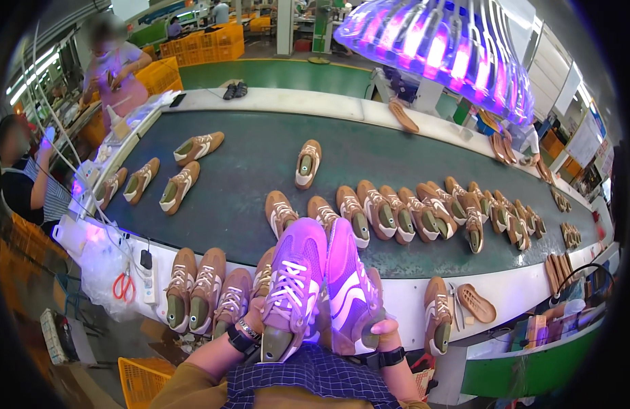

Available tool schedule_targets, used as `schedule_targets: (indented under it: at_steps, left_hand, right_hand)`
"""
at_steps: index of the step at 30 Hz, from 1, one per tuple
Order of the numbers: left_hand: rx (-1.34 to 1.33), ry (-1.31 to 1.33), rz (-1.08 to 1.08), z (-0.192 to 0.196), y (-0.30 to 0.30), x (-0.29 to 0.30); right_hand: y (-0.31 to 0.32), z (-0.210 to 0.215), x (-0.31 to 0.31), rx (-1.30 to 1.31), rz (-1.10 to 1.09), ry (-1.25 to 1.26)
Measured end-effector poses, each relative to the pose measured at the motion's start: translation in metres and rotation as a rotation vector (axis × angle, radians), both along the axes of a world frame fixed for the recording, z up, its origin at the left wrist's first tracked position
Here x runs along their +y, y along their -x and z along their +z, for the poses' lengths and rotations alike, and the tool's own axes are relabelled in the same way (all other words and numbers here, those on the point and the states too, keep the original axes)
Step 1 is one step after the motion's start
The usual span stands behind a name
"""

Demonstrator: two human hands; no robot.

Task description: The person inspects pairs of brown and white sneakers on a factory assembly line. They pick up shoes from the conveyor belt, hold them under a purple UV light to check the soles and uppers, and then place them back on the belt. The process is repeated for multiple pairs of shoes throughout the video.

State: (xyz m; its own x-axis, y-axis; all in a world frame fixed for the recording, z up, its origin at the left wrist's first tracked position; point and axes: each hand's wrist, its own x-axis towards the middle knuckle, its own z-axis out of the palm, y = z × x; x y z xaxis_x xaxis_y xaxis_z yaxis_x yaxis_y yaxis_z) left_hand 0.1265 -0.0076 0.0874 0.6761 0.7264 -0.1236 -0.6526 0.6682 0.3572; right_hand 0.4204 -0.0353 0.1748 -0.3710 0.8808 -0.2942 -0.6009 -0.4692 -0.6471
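In front of my body I hold a pair of sneakers under purple light, toes up and side by side. My left hand (255,315) is closed around the heel side of the left sneaker (292,286), whose laces face up. My right hand (385,334) grips the heel end of the right sneaker (347,286), turned to show its side with a pale curved stripe. Green shoe lasts fill both heels. Most of my fingers are hidden behind the shoes. Just left of my left hand, more brown sneakers (207,290) stand on the white ledge.
A dark green conveyor belt (247,146) carries several brown sneakers (374,208), crowded toward the right. A purple lamp (438,51) hangs above. Red scissors (124,286) lie at the left, one sneaker (437,317) and a loose sole (476,303) at the right. Co-workers (114,71) stand at the far left.
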Motion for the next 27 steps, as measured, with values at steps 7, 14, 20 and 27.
schedule_targets:
  at_steps: [7, 14, 20, 27]
  left_hand:
    - [0.060, -0.005, 0.070, 0.027, 0.002, 0.001]
    - [-0.073, -0.035, 0.295, 0.061, -0.027, -0.002]
    - [0.173, 0.075, 0.289, 0.046, -0.015, -0.004]
    - [0.162, 0.109, 0.262, 0.073, -0.017, 0.010]
  right_hand:
    - [0.019, 0.031, 0.015, -0.208, -0.065, -0.326]
    - [0.050, 0.019, 0.034, -0.103, -0.235, -0.141]
    - [0.043, -0.024, 0.017, 0.238, -0.059, 0.057]
    - [0.033, 0.004, 0.038, 0.097, -0.034, -0.031]
